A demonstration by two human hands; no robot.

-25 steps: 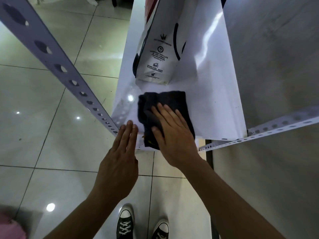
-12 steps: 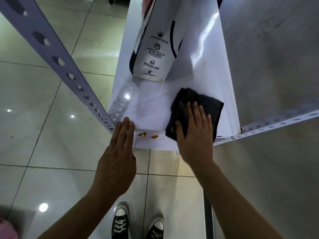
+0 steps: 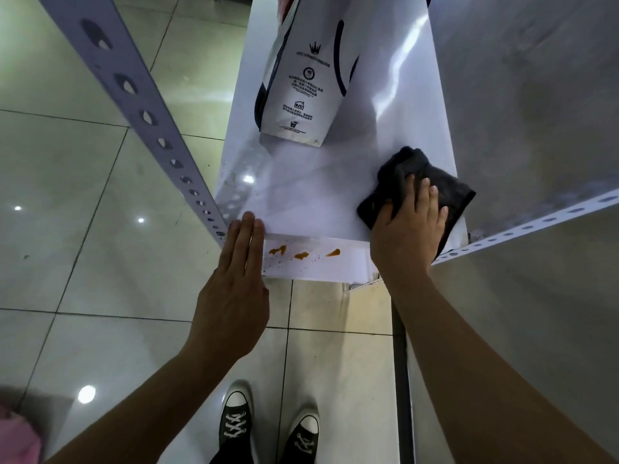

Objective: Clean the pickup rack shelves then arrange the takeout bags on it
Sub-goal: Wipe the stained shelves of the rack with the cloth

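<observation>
- Three orange stains (image 3: 303, 254) are seen on the shelf's (image 3: 318, 202) front lip, uncovered since the cloth (image 3: 435, 185) was swept from the near left to the right corner over the last second
- Right hand (image 3: 410, 226): fingers laid nearly flat, cloth pressed to the shelf, not gripped
- Left hand (image 3: 239, 272): fingers straight and together, resting on the shelf's front edge beside the post (image 3: 147, 118); nothing held
- Bag (image 3: 301, 85) stands further back on the shelf
- Judged: top wiped, lip stains remain; arranging not yet begun
</observation>
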